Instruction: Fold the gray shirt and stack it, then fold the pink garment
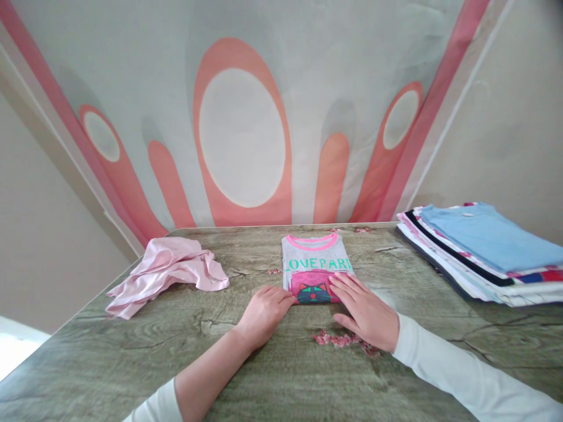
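Note:
A small grey T-shirt (314, 249) with a pink collar, green letters and a cat print lies folded into a neat rectangle on the table. At its lower left corner, my left hand (267, 313) has its fingers closed together on the edge; the fingertips are partly hidden. My right hand (367, 313) rests open on the lower right part of the shirt, fingers stretched out and the thumb apart, touching the print. Part of the right edge is covered by that hand.
On the left of the wood-patterned table (246, 384) lies a crumpled pink garment (171, 266). A stack of folded clothes stands at the right, topped by a light blue shirt (492, 234). A panel with coral shapes (241, 138) rises behind the far edge.

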The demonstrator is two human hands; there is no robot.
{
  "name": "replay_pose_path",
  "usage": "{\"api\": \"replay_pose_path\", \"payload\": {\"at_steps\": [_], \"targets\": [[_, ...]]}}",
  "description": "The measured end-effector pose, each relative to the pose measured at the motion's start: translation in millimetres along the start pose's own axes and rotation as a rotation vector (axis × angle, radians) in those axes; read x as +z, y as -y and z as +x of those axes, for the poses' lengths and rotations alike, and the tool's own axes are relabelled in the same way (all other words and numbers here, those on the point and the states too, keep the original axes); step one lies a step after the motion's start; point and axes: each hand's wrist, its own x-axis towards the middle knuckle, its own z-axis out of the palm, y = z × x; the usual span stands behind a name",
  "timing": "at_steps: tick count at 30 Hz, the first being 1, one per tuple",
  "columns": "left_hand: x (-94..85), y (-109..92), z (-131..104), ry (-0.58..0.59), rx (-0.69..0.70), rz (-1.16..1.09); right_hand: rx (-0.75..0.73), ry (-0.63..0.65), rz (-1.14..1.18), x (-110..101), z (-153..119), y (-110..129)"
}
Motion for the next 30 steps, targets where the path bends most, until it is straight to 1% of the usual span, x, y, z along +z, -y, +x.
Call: {"api": "replay_pose_path", "payload": {"at_steps": [2, 4, 6, 7, 9, 11, 14, 15, 16, 18, 21, 24, 30], "targets": [[0.1, -6, 1, -0.008, 0.024, -0.040, 0.010, -0.001, 0.009, 0, 1, 8], [0.2, -11, 2, -0.019, 0.032, -0.119, -0.007, 0.027, 0.032, 1, 3, 13], [0.4, -14, 2, -0.044, -0.011, -0.244, -0.024, 0.060, 0.057, 3, 3, 15], [0.9, -13, 3, -0.064, -0.060, -0.318, -0.030, 0.075, 0.068, 3, 3, 15], [3.2, -7, 5, -0.109, -0.213, -0.457, -0.035, 0.094, 0.084, 5, 4, 13], [8.1, 7, 12, -0.136, -0.407, -0.569, -0.038, 0.103, 0.093, 7, 3, 11], [19.6, 37, 29, -0.115, -0.697, -0.743, -0.030, 0.095, 0.102, 8, 3, 9], [23.9, 48, 36, -0.091, -0.802, -0.804, -0.029, 0.092, 0.106, 8, 3, 9], [28.1, 57, 44, -0.073, -0.839, -0.818, -0.029, 0.089, 0.110, 8, 2, 9], [35.3, 72, 58, -0.045, -0.884, -0.836, -0.032, 0.080, 0.116, 7, 2, 10], [41.7, 82, 73, -0.009, -0.922, -0.838, -0.032, 0.054, 0.124, 4, 1, 12], [42.7, 83, 77, 0.005, -0.939, -0.826, -0.034, 0.042, 0.135, 1, 1, 13], [37.0, 83, 77, 0.016, -0.909, -0.752, -0.023, 0.043, 0.161, -4, 1, 14]]}}
